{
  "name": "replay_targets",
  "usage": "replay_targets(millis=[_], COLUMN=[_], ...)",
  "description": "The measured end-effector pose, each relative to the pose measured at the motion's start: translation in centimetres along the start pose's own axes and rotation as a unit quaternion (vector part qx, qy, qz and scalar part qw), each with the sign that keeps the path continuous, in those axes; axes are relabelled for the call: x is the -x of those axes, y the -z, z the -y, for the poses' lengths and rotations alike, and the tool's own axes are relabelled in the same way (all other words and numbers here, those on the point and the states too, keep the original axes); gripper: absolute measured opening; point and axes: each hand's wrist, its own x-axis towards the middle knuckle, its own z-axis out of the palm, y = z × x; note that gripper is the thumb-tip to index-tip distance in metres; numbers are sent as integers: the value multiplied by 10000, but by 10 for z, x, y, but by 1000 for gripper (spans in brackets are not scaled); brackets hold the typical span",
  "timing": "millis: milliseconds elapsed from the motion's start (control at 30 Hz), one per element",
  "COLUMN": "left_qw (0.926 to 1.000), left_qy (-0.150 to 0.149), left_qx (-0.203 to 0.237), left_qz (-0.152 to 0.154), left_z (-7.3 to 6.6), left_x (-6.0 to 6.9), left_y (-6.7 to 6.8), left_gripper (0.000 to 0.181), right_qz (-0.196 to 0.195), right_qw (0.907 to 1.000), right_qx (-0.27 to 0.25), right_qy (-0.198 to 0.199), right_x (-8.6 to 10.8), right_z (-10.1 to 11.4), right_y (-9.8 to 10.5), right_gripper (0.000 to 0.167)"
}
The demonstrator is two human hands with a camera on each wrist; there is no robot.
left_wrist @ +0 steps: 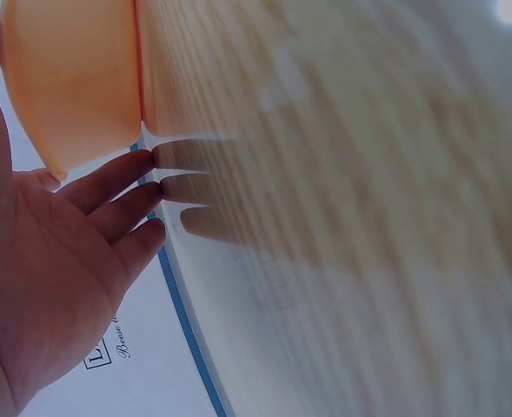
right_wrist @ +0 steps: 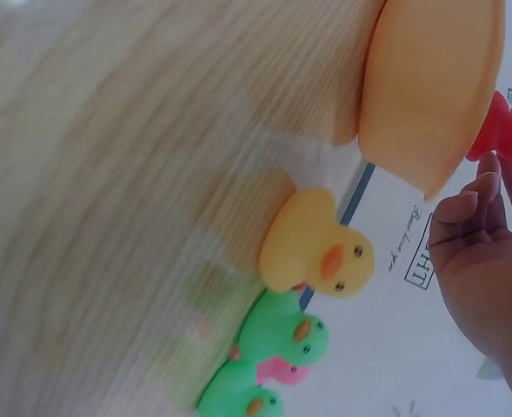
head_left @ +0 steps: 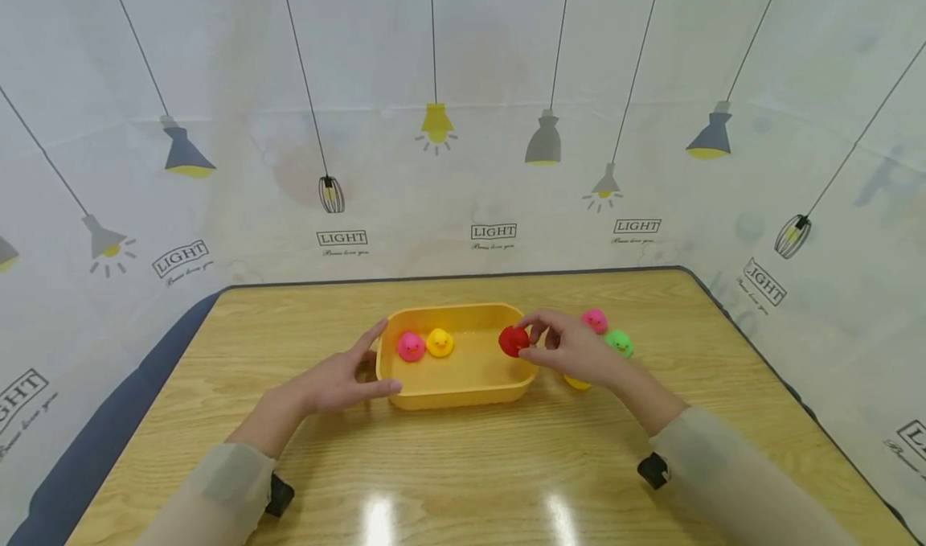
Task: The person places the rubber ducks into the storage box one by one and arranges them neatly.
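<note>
A wood-grain counter (head_left: 463, 465) with glossy reflections spans the lower frame. At centre sits a smooth, round-cornered yellow tub (head_left: 463, 399), long axis running left to right. The left hand (head_left: 338, 382), grip spread, touches its left end. At its right end, the right hand (head_left: 579, 350) has its grip pinching a rounded red duck (head_left: 511, 342), beak hard to make out; in the right-wrist view an eye shows at the right edge, where fingers partly hide the duck.

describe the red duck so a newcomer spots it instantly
On the wooden table sits a yellow tub. At its right end, the right grip pinches the red duck. Among the pink, yellow and green ducks, it alone is red.
</note>
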Motion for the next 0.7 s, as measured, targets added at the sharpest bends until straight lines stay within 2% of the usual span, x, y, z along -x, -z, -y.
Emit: replay_targets(millis=[467, 700], left_qw=[10000, 9999], left_qy=[-47, -47], left_qx=[-74, -105], left_qz=[22, -15], left_z=[-2, 0], left_x=[1, 0], left_y=[2, 1], left_gripper=[116, 115], right_qz=[15, 176], right_qw=[9990, 9981], right_qx=[393, 580], right_qy=[-190, 83], right_x=[-47, -66], right_z=[23, 24], right_y=[-23, -34], right_gripper=[34, 35])
